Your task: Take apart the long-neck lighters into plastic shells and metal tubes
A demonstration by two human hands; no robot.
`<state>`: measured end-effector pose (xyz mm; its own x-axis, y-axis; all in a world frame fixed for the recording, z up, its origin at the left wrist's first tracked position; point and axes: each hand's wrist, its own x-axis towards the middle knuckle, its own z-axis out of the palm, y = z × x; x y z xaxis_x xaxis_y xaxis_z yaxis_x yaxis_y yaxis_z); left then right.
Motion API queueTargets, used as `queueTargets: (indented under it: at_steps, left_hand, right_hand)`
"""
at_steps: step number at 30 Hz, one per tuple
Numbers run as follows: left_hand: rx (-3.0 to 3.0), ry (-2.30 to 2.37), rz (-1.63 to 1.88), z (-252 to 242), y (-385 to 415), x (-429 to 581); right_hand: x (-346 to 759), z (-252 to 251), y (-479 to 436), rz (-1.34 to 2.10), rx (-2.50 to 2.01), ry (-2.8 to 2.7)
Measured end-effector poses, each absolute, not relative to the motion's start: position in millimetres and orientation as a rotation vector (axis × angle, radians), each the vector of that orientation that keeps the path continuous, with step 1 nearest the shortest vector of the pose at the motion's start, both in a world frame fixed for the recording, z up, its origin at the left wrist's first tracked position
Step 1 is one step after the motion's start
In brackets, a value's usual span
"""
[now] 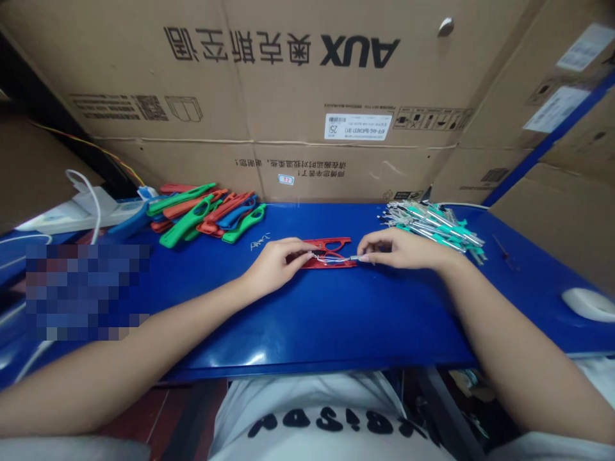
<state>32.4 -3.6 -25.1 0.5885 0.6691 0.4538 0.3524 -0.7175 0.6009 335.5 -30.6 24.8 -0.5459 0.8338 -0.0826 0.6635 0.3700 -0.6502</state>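
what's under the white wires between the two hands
Red casing lies under the wires, on the blue tabletop. The left hand covers the casing's left end, so that part is hidden.

Cardboard box (269,89) beyond left grip (276,264) and right grip (398,248), inverted "AUX 奥克斯空调", lower down "师傅您辛苦了!", its white label (358,127) beyond right grip, inverted "25", shirt (288,442) nearer than both grips, lettered black, wording unclear

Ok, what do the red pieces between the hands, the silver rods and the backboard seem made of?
Red pieces: likely molded plastic, smooth, with clean cutouts. Silver rods: probably metal, shiny with bright highlights. Backboard: apparently cardboard, matte brown, with creases and carton printing.
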Motion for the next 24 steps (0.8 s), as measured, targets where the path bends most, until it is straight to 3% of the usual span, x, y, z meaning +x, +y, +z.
queueTargets:
  at_steps: [24]
  left_hand:
    - [2.511,0.774,0.774,-17,-7,28]
  right_hand:
    - [314,22,-39,0.494,-1.404,-2.552]
